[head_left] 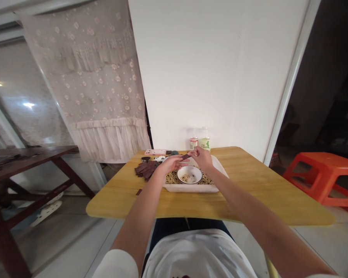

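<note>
One dark brown strip [185, 156], held at 12 o'clock in a narrow pinch between left hand [169, 164] and right hand [201, 157]; pile of like strips [146, 170] lying at 10 o'clock, beside white tray [191, 188] with enamel bowl [189, 174].

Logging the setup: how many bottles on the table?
2. A red-labelled bottle and a green-labelled bottle stand side by side at the far edge of the wooden table, beyond the white tray.
</note>
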Motion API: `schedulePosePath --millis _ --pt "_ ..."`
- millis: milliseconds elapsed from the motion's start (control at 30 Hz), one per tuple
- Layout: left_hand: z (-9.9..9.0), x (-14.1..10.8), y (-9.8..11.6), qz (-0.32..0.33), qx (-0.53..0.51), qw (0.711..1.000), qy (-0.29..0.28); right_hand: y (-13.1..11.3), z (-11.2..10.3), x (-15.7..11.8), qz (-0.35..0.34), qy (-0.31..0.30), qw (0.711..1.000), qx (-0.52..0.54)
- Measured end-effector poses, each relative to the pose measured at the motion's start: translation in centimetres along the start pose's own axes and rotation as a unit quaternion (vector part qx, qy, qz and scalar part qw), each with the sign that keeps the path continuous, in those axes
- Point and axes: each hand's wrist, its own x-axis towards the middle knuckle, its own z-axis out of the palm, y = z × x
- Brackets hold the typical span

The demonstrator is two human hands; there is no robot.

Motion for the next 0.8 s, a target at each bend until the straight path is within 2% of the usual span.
schedulePosePath --millis 133,367,500,600,800 --pt "-0.3 0.2 0.0 -0.011 -0.01 1.0 -0.009 0.1 -0.2 0.1 0.004 0.015 1.0 0.003" --pt "-0.3 0.2 0.0 -0.004 -0.003 1.0 -0.016 -0.4 0.0 0.0 -0.024 -0.046 0.998 0.038" --pt "0.3 -0.3 0.2 -0.002 -0.002 1.0 0.002 -0.1 -0.1 0.0 0.0 -0.014 0.999 0.03" --pt "0.4 -0.4 0.3 -0.012 -0.009 1.0 0.009 0.1 -0.1 0.0 -0.006 -0.001 0.999 0.039" --pt "0.0 -0.2 0.2 -0.007 0.001 1.0 -0.008 0.0 0.1 -0.1 -0.018 -0.035 0.997 0.072"
